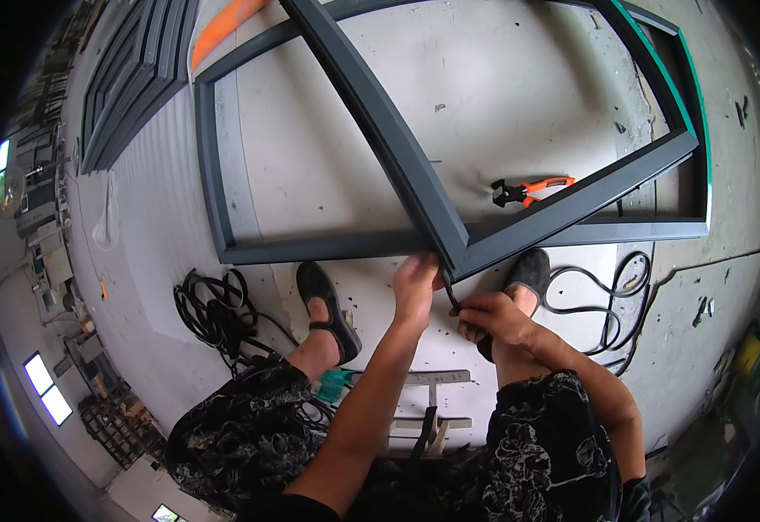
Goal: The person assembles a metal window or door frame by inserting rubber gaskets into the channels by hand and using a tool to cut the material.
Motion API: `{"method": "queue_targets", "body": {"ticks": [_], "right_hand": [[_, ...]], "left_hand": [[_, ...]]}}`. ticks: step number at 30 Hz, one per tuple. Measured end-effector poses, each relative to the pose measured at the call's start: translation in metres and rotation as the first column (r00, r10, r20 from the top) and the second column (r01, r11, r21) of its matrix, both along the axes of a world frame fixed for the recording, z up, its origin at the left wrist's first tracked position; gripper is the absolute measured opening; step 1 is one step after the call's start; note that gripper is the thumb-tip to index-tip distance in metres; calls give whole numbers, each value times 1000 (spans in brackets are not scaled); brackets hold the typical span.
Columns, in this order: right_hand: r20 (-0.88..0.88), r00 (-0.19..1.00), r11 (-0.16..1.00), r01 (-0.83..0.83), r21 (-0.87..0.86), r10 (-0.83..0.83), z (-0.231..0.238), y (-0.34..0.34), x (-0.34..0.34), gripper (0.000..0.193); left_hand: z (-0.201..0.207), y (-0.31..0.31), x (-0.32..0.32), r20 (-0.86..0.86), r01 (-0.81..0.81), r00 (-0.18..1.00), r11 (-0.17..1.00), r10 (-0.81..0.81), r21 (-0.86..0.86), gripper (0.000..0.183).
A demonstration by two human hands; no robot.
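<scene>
Head: orange-handled pliers perhaps behind frame.

Two hands are in view: the left hand and the right hand, close together. At their fingertips meets one corner of one tilted dark grey frame. Just beyond it lies a second grey frame, flat on the floor. Farther off to the left stands one stack of similar frames; their number cannot be told. One pair of orange-handled pliers lies beyond the right hand. One coil of black rubber strip lies left of the hands, and one loose loop of black strip to their right. Two black shoes show, one left of the hands, one just right.
</scene>
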State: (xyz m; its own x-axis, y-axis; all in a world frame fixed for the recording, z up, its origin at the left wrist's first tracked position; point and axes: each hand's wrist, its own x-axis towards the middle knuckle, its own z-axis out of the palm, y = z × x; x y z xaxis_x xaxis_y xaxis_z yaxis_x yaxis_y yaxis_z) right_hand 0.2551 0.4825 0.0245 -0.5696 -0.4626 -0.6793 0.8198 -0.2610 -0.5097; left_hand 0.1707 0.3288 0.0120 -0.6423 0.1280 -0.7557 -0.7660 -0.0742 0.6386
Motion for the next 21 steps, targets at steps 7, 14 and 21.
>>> {"method": "queue_targets", "body": {"ticks": [7, 14, 21], "right_hand": [[-5, 1000, 998, -4, 59, 4, 1, -1, -2, 23], [-150, 988, 995, 37, 88, -24, -1, -9, 0, 23], [-398, 885, 737, 100, 669, 241, 27, 23, -9, 24]], "left_hand": [[16, 2, 13, -29, 8, 1000, 1000, -8, 17, 22], [5, 1, 18, -56, -36, 998, 998, 33, -60, 22], [4, -63, -4, -61, -102, 994, 978, 93, -184, 20]]}}
